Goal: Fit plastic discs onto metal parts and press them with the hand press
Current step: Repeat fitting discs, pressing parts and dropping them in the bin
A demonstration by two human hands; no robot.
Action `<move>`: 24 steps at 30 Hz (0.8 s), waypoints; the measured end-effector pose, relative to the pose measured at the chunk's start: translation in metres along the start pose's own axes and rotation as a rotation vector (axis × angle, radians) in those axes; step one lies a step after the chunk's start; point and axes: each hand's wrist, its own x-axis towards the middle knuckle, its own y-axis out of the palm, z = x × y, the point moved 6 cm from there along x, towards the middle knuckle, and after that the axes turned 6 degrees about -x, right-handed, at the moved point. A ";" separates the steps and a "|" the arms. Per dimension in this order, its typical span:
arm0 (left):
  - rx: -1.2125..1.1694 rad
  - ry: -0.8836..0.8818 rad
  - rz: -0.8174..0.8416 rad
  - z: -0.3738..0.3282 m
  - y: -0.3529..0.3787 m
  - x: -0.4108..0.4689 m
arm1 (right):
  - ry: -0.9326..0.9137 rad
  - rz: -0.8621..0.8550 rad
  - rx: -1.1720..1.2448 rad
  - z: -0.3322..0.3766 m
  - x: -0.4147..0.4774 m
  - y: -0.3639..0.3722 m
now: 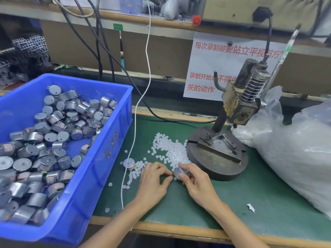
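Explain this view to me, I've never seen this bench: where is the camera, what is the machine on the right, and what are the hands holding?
This is one picture from a camera worn on the worker's head, looking down at the bench. The machine is a hand press: a lever and spring above a round steel base. On the green mat lie a heap of white plastic discs and one loose metal part. The blue bin holds many more. The right hand grips a round metal part; the left hand has its fingertips at it, perhaps fitting a disc, too small to tell.
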 end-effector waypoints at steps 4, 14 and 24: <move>-0.002 0.001 0.001 0.001 0.002 0.000 | -0.046 -0.014 -0.052 0.003 0.001 -0.001; -0.051 -0.014 -0.026 0.005 0.001 0.000 | -0.342 -0.019 -0.352 0.025 -0.009 0.007; -0.092 0.041 0.080 -0.013 0.003 -0.001 | -0.242 -0.031 -0.174 0.023 -0.009 0.002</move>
